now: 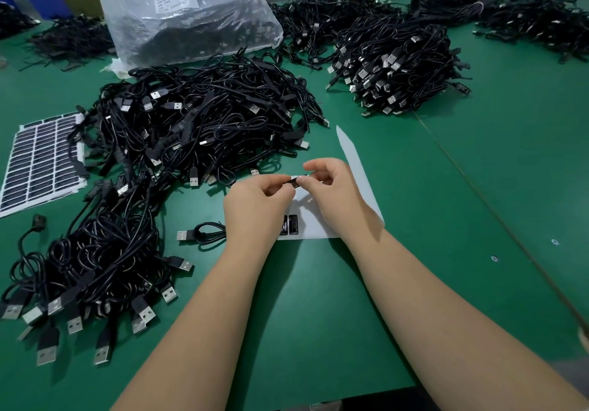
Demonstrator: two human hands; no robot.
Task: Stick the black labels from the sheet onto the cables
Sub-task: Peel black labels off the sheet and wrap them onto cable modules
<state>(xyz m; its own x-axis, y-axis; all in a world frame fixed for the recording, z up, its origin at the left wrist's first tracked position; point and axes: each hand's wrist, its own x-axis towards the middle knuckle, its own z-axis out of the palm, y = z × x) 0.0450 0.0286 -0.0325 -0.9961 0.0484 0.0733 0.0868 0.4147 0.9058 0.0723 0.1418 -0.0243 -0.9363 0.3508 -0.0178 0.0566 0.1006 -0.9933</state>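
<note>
Left hand (255, 201) and right hand (331, 187), fingers curled, both pinching one black label (294, 182) above the sheet (363, 184).

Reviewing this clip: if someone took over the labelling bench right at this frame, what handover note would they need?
Left hand and right hand together pinch one black label onto a small cable part above the near sheet.
That sheet shows only two labels left by the wrists.
The held cable trails left on the green table.
A full label sheet lies far left.
Done or not cannot be told pile by pile: a tidy stack sits at right, and loose piles centre and left.
Next: finish pressing this label, then take another cable.
</note>
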